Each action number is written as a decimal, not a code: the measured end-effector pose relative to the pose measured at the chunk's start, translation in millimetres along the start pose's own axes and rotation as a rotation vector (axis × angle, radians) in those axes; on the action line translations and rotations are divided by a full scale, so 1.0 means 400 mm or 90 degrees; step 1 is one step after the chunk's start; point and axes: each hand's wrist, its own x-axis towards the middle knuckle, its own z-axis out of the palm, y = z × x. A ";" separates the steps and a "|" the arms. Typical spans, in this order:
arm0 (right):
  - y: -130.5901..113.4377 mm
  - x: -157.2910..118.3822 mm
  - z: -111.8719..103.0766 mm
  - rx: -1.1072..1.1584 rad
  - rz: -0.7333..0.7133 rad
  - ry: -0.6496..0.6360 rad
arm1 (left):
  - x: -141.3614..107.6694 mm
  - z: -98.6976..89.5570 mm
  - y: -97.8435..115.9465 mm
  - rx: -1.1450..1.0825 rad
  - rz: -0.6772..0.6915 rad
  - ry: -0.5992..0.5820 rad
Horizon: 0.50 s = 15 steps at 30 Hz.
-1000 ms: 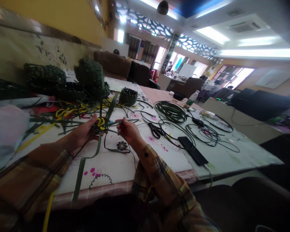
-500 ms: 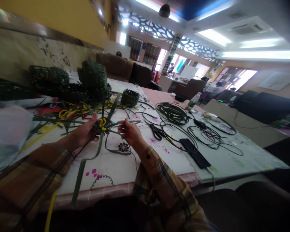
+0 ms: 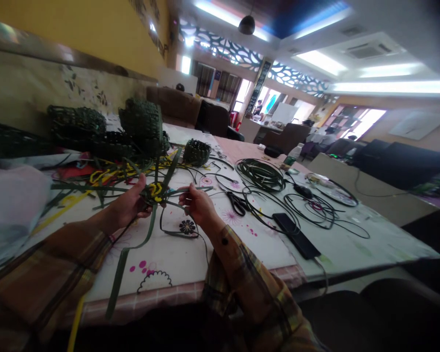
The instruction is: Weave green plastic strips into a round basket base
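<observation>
Above the white flowered tablecloth (image 3: 220,249), my left hand (image 3: 130,203) grips the left side of a small woven piece (image 3: 156,192) of dark green strips with yellow in its middle. Long green strips stick out from it on several sides, and one hangs down toward the table's front edge. My right hand (image 3: 196,200), just right of the piece, has its thumb and finger pinched on a green strip (image 3: 174,191) that runs out from it.
Dark green woven baskets (image 3: 141,124) stand at the back left, with yellow strips before them. To the right lie black scissors (image 3: 238,203), a coil of green strip (image 3: 260,174), a black phone (image 3: 296,235), a bottle (image 3: 292,156) and loose cords. A plastic bag (image 3: 12,210) is far left.
The view has shifted slightly. Both hands keep nearly the same place and hold on the woven piece and strip.
</observation>
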 end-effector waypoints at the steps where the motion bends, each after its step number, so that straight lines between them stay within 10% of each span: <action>1: -0.001 -0.001 0.001 0.001 0.001 0.001 | 0.000 -0.001 0.000 0.001 0.002 -0.001; 15: 0.000 -0.003 0.001 -0.004 -0.005 -0.001 | -0.032 0.052 -0.001 0.125 0.066 0.059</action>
